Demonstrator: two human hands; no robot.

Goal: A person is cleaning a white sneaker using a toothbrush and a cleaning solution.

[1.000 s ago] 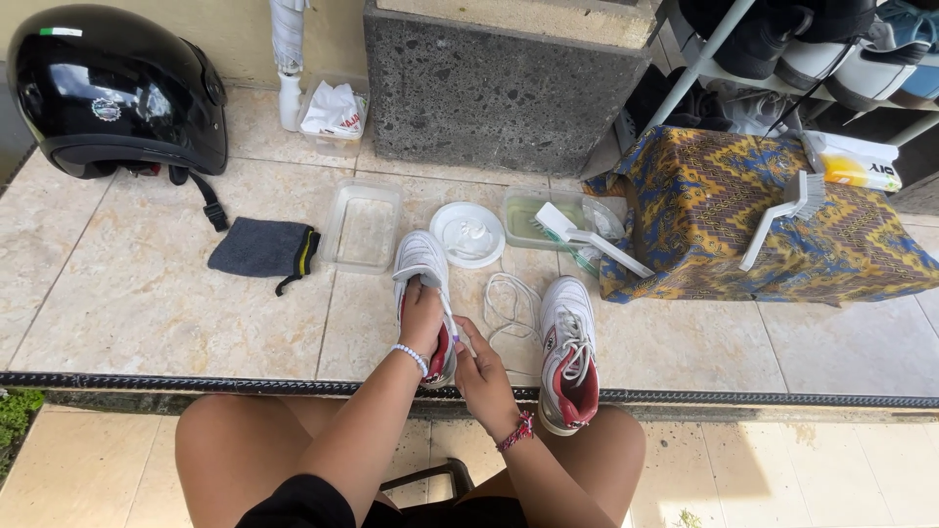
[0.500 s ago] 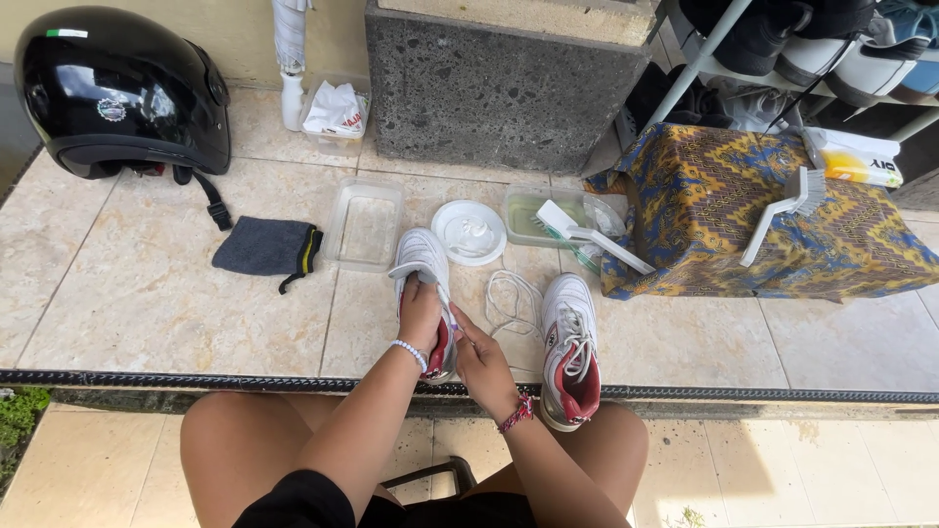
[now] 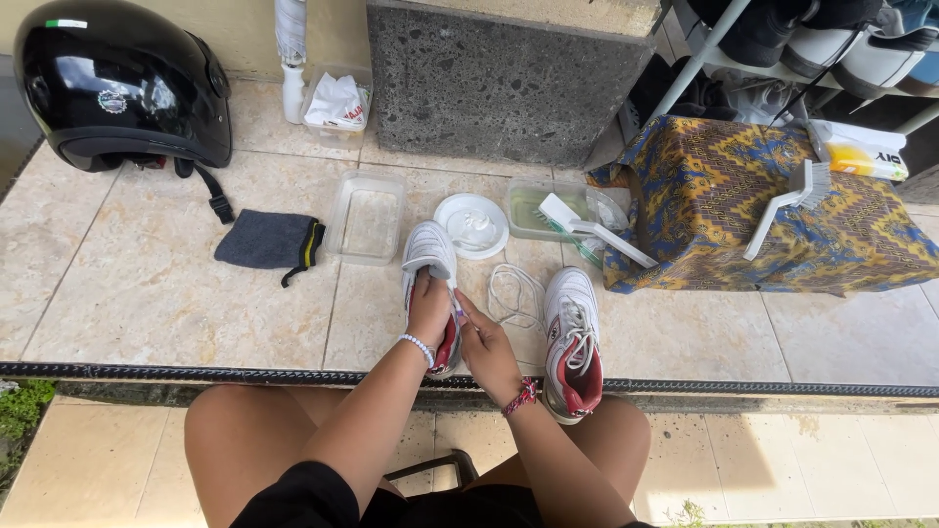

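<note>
We have a single view, from a camera worn on the person's head, tilted steeply down and forward over the lap. Closest to us, at six o'clock, are the bare knees and forearms, with the left hand [image 3: 428,311] and right hand [image 3: 486,344] just above them near the centre, close enough to show wrist bracelets. The tiled floor [image 3: 147,284] runs away toward twelve o'clock, where a dark stone block [image 3: 499,83] and the wall base close the view. A black helmet [image 3: 117,83] marks ten o'clock, and a patterned cloth [image 3: 724,205] two o'clock. With only one camera, no second view shares the scene.
</note>
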